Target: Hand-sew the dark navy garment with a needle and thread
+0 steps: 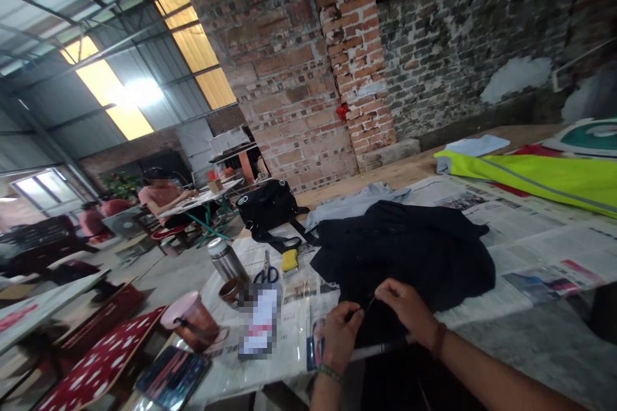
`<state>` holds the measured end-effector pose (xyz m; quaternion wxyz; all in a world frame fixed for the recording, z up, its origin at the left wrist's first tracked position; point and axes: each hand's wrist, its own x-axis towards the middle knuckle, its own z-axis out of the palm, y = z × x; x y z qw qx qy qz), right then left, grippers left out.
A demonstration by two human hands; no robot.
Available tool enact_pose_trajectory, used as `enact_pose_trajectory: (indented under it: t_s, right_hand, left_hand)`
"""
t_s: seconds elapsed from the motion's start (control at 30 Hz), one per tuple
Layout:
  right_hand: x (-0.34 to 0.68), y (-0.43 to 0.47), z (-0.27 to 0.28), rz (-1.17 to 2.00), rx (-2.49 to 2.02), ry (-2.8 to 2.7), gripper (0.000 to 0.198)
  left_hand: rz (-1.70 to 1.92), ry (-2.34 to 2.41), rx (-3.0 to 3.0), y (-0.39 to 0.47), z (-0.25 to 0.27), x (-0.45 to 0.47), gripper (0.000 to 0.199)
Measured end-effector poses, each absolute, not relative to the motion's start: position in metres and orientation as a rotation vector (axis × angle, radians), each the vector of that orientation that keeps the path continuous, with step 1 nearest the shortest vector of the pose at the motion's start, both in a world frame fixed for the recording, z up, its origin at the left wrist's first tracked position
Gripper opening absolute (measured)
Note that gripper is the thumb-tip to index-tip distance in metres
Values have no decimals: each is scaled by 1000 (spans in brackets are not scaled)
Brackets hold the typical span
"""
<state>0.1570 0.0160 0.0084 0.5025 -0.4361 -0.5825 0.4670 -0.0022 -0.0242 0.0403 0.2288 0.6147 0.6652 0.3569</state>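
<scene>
A dark navy garment lies bunched on the newspaper-covered table, and part of it hangs over the near edge between my hands. My left hand is closed, thumb and fingers pinched on the garment's near edge. Just to the right, my right hand is closed in a pinch over the same cloth. A thin, light sliver shows at its fingertips, too small to name. The fingertips of both hands are a short way apart.
On the left of the table are scissors, a yellow-handled tool, a steel flask, a brown cup, a pink bucket and a phone. A black bag, hi-vis cloth and iron lie farther back. People sit beyond.
</scene>
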Motion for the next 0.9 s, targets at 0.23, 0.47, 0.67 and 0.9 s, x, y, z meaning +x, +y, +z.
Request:
enact_pose_trajectory:
  t_s: [0.23,0.47,0.67,0.9]
  right_hand:
    - [171,29,40,1412,-801,-1075,29]
    - [199,49,62,1531,-577,-696,21]
    - [223,64,73,1543,-481,-545,20]
    - [240,73,75,1462,-384,-458,8]
  left_hand:
    - [1023,1807,1644,-25,39,-4,14]
    - [1031,1751,1612,-21,34,-7,26]
    - [1021,1776,1604,-21,35,-7,28]
    - [932,1789,1700,-19,34,-6,29]
